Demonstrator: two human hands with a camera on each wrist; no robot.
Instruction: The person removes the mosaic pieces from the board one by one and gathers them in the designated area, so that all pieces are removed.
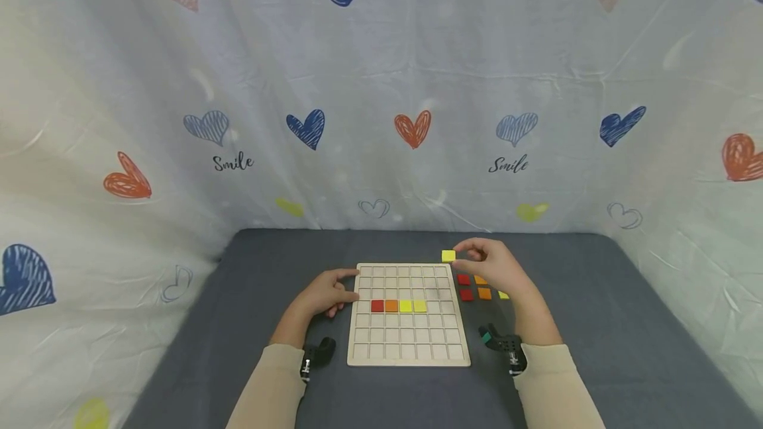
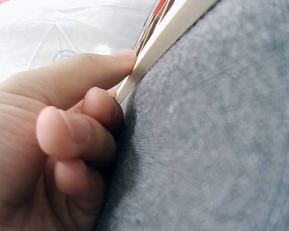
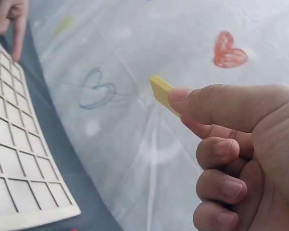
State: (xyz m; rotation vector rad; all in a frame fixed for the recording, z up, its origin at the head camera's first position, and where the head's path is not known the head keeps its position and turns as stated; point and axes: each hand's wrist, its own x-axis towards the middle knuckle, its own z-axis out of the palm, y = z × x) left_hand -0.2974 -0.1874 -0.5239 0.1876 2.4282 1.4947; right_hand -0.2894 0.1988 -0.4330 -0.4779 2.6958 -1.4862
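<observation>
Thumb and forefinger of my right hand (image 1: 495, 269) pinch a square yellow tile (image 1: 448, 255) by one edge, just beyond the board's far right corner. The right wrist view shows this thin tile (image 3: 160, 92) held up off the table, with the other fingers curled in. My left hand (image 1: 324, 292) touches the left edge of the wooden grid board (image 1: 411, 362) with thumb and forefinger tips; its remaining fingers are bent. One row of the board carries a red tile (image 1: 377, 306), an orange tile (image 1: 391, 306) and two yellow tiles (image 1: 412, 306) side by side.
Right of the board lie loose red tiles (image 1: 466, 294), orange tiles (image 1: 484, 294) and a yellow tile (image 1: 503, 296), some partly under my right hand. A dark grey cloth (image 1: 274, 270) covers the table. Behind it hangs a pale curtain (image 1: 357, 177) printed with hearts.
</observation>
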